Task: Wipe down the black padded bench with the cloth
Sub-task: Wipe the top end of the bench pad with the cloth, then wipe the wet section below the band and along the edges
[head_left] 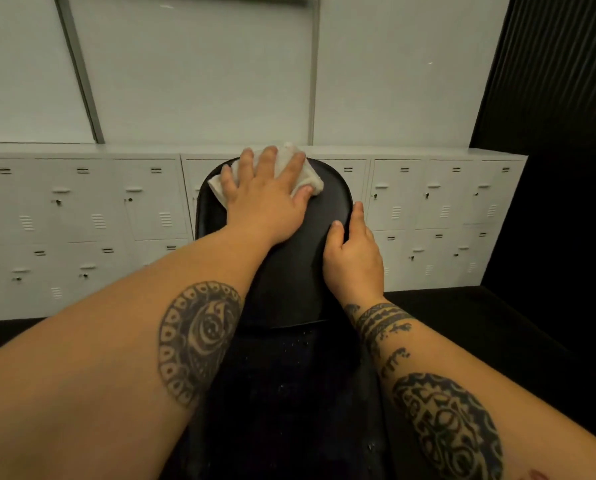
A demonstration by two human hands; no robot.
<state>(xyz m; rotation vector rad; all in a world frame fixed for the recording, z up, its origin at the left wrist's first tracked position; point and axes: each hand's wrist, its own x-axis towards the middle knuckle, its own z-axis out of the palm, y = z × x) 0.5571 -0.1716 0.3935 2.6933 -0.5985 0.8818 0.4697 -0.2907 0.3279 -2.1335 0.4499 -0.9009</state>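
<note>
Along the left and middle of the frame runs a bank of pale grey metal lockers [81, 216], two rows of small doors with vents and key locks; every door is closed, so what they contain cannot be told. Above them stand plain pale wall panels [192, 71]. From the lower left a tattooed forearm reaches up to the centre, where the left hand [267, 199] lies palm down with its fingers straight and spread, pressing flat on a crumpled white cloth [312, 176]. The cloth sits on the upper left of the rounded far end of the black padded bench [289, 289], its edges showing beyond the fingertips and beside the thumb. The bench's long axis runs from the bottom centre of the frame up to the centre, its rounded end pointing at the lockers; a seam crosses it about midway, and small pale specks dot the nearer pad. Just right of the centre, the right hand [353, 258] grips the bench's right edge, thumb on top and fingers curled over the side. Dark floor [497, 327] lies at lower right, and a black ribbed wall [559, 71] fills the upper right.
</note>
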